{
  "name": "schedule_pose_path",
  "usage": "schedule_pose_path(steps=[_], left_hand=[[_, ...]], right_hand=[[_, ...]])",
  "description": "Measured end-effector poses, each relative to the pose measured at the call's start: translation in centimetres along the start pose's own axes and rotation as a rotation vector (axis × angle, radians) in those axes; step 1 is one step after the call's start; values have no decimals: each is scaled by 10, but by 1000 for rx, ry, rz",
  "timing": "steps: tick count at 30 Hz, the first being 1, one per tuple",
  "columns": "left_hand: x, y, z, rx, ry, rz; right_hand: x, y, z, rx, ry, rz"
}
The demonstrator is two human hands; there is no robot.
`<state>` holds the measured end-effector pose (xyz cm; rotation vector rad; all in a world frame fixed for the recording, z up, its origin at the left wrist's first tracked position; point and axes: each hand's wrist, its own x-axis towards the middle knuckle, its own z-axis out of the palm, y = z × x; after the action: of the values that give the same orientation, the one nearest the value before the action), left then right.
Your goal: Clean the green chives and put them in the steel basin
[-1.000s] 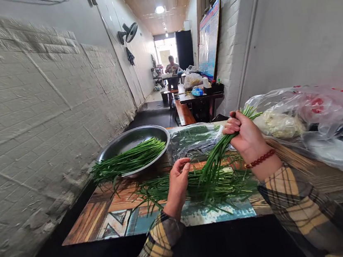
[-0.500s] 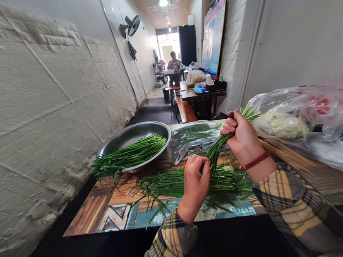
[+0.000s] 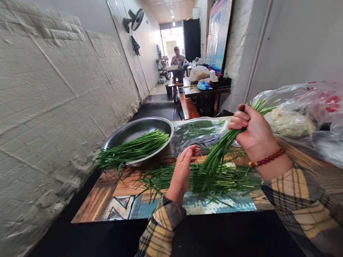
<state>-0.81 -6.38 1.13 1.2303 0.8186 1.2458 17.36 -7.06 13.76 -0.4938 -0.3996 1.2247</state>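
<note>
My right hand (image 3: 250, 125) is wrapped round a bunch of garlic chives (image 3: 221, 150), their pale ends sticking out above the fist and the green leaves hanging down to the left. My left hand (image 3: 184, 166) is apart from the bunch, fingers stretched out and pointing right, with nothing in it. Beneath both hands a loose pile of chives (image 3: 162, 179) lies across the patterned table (image 3: 89, 209). More chives (image 3: 139, 147) rest in a metal basin (image 3: 118, 133) at the left, their leaf tips hanging over its rim.
A clear plastic bag with greens (image 3: 198, 131) lies behind the pile. At the right are thin wooden sticks (image 3: 302, 152) and a large plastic bag (image 3: 336, 125) with something pale inside. Farther back, a person (image 3: 178, 57) sits near another table (image 3: 207, 91). A brick-patterned wall (image 3: 30, 100) runs along the left.
My left hand has come off the hanging leaves, moved left and opened its fingers. My right hand has shifted slightly right with the bunch. The view has turned a little left.
</note>
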Motion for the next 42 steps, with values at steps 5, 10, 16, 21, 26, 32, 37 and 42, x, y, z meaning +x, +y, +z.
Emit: schedule_pose_path(steps=[5,10,16,21,26,32,37,42], left_hand=[[-7,1,14,-340,-382,-268],[-26,-13,9,-504,-520,-425],[-47,-24,-8,-454,-532,-354],[-59,-20,-15,-252,-429,-321],[-62,-19,-19,-205,-332,-369],[-60,-17,-21,-12,-374,-300],[-58,-11,-20,287,-379,-187],[-55,-15,-17,366,-198,-121]], right_hand=[[-1,6,3,34,-14,50],[5,5,-7,31,16,48],[14,5,-17,43,50,50],[16,9,-17,19,61,46],[17,10,-18,-13,55,34],[17,12,-15,-41,44,26],[15,11,-14,-78,29,4],[13,9,-18,-68,25,-11]])
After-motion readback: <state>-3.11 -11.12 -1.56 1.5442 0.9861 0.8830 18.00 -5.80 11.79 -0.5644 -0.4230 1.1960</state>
